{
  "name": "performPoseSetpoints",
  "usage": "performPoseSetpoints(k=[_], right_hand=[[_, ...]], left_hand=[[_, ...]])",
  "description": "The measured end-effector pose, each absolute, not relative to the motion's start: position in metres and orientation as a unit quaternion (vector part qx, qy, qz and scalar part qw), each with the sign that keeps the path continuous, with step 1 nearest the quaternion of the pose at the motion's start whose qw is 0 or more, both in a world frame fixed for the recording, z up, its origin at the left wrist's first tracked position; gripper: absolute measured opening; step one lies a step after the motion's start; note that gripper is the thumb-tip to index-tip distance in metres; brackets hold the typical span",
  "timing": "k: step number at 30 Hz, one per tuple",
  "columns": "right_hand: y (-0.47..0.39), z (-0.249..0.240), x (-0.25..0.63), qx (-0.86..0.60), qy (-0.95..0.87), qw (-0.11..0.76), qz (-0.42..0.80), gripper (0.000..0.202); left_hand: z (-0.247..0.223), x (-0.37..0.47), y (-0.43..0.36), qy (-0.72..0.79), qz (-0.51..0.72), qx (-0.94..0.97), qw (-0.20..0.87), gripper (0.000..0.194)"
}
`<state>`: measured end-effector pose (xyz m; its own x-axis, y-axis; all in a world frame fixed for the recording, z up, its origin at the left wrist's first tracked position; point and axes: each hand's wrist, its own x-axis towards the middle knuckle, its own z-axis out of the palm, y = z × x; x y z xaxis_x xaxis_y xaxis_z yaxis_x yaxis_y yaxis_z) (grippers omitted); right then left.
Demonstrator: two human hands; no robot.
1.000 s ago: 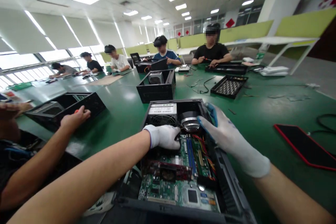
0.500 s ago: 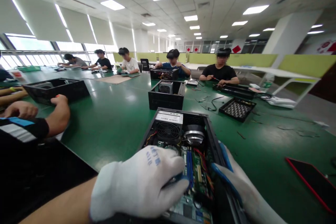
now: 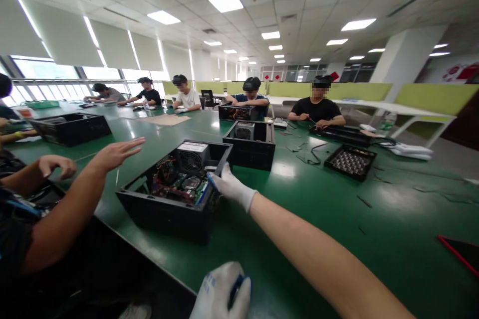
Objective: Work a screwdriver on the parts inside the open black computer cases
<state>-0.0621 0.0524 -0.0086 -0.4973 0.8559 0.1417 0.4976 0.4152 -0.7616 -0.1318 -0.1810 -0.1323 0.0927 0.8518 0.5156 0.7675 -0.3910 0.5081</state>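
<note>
An open black computer case [image 3: 168, 217] stands angled on the green table, its circuit board [image 3: 189, 184] and silver power supply [image 3: 192, 157] showing inside. My right hand [image 3: 234, 189], in a white glove with blue coating, grips the case's right wall near the far corner, fingers at the rim. Close to me at the table's edge, my left hand [image 3: 222, 291], gloved the same way, is closed with fingers curled toward the thumb. Whatever lies inside that grip, if anything, cannot be made out. It is apart from the case.
A co-worker's outstretched hand [image 3: 116, 154] is left of the case. Another open case [image 3: 250, 147] stands just behind it. To the right lie a black tray [image 3: 350, 162], loose cables [image 3: 318, 154] and a red-edged dark panel [image 3: 462, 256]. More people sit around the table.
The computer case has moved away from me and to the left, with my right hand on its wall. My left hand has come out of the case and back toward me. The co-worker's arm has lifted.
</note>
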Motion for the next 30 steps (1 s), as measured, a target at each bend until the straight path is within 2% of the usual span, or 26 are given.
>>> performPoseSetpoints(k=[4, 11, 17, 23, 30], right_hand=[[0.101, 0.006, -0.086, -0.423, -0.841, 0.209, 0.264, 0.039], [0.184, 0.028, -0.025, -0.544, -0.827, 0.137, 0.035, 0.046], [0.216, 0.034, 0.021, -0.614, -0.784, 0.065, -0.059, 0.043], [0.184, 0.033, 0.03, -0.587, -0.804, 0.031, -0.089, 0.04], [0.066, 0.034, 0.079, -0.502, -0.857, 0.031, -0.109, 0.05]], left_hand=[[-0.147, -0.126, -0.156, 0.586, 0.382, 0.711, 0.073, 0.018], [-0.143, -0.121, -0.151, 0.59, 0.377, 0.71, 0.079, 0.019], [-0.137, -0.117, -0.15, 0.599, 0.362, 0.708, 0.094, 0.021], [-0.13, -0.117, -0.152, 0.609, 0.358, 0.702, 0.094, 0.022], [-0.129, -0.118, -0.153, 0.597, 0.375, 0.701, 0.105, 0.023]])
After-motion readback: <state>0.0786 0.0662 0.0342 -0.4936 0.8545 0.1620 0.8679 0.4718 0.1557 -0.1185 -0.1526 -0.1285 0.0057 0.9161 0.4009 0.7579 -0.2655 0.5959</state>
